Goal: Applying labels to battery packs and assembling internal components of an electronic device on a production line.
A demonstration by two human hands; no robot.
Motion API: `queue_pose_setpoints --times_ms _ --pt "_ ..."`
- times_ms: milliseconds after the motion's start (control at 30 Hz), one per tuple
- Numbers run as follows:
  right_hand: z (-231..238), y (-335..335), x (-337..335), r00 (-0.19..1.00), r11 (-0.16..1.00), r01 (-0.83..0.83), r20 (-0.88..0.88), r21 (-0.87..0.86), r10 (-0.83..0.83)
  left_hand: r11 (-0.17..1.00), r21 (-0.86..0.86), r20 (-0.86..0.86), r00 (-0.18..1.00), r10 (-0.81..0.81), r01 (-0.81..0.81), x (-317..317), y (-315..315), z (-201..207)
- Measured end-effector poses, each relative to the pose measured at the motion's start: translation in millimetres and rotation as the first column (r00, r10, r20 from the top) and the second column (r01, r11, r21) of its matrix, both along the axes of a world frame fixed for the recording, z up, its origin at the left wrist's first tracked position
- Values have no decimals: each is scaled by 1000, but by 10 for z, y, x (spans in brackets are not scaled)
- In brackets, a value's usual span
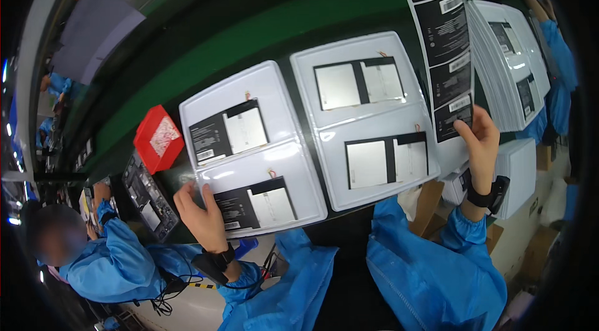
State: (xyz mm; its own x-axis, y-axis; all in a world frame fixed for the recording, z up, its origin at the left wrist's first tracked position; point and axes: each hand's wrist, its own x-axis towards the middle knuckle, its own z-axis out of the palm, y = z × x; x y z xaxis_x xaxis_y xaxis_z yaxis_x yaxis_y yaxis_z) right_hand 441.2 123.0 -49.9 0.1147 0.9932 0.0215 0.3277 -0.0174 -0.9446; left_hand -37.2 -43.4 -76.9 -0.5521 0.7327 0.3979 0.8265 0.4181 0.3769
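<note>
My right hand (482, 141) pinches the lower end of a long strip of black labels (442, 38) with white barcodes. The strip hangs over the right edge of the right white plastic tray (368, 122). Two flat battery packs (337, 84) lie there, their silver cells bare. My left hand (203, 215) is at the near left corner of the left white tray (240, 84), fingers apart, thumb beside the nearer pack. In this tray, the nearer battery pack (272, 203) and the farther battery pack (246, 131) each have a black label over the left cell.
A red bin (150, 150) with white bits sits left of the trays, beside an opened electronic device (148, 197). Stacked white trays (493, 69) stand at the right. A co-worker in a blue sleeve (112, 265) sits at the left; cardboard boxes (427, 206) lie below the bench.
</note>
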Motion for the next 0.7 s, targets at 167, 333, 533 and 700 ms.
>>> queue_pose_setpoints --times_ms 167,333,533,700 --pt "64 -472 123 939 934 -254 -294 -251 176 825 392 692 459 -556 408 1181 396 251" --pt "-23 -906 136 864 778 -461 -414 -426 286 651 630 747 -559 -360 422 2396 785 83" --pt "-13 -1090 135 818 721 -92 360 -687 448 670 447 855 -504 -124 593 2836 651 -330" --pt "29 -1101 179 936 991 -121 339 53 96 794 312 855 -518 5 522 2782 618 -248"
